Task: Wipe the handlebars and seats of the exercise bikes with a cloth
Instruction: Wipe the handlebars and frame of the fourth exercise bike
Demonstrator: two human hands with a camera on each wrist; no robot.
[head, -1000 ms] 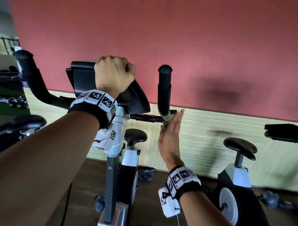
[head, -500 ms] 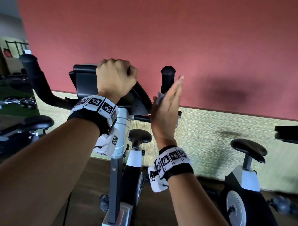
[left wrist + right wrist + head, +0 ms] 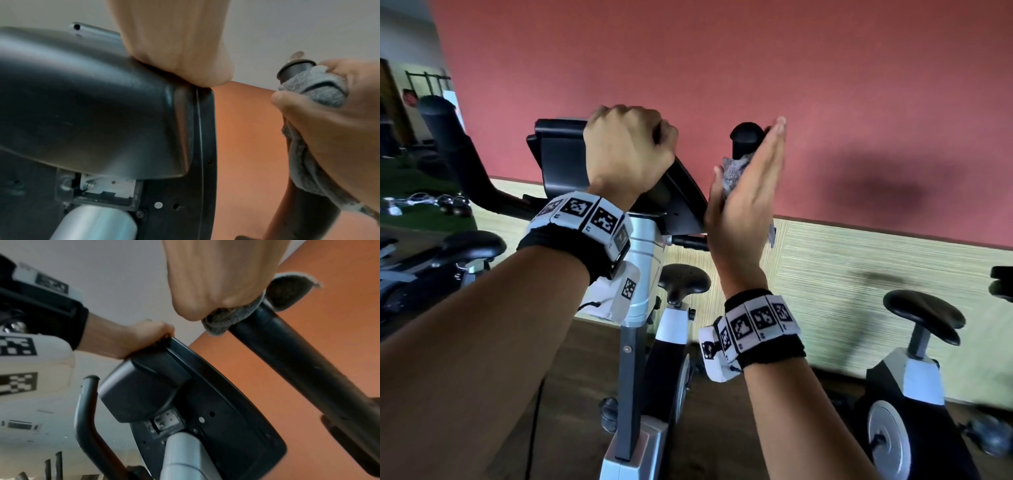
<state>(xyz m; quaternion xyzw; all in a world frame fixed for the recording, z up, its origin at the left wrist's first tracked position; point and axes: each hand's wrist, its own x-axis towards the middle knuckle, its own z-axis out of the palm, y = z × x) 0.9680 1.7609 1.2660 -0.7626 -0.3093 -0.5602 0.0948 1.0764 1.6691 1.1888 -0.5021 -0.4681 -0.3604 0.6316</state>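
Two hands at the front of the nearest exercise bike. Left hand sits on the top edge of the black console, fingers clenched over that edge; left wrist view shows the heel of the hand pressed on the console's back shell. Right hand is to the right of the console, against the upright right handlebar, just below its rounded tip. Grey cloth lies between palm and handlebar, wrapped around the bar. Right fingers look straight from the head view; the left wrist view shows thumb and fingers grasping the cloth around the bar. Left handlebar stands left of the console, untouched. Seat shows below the console.
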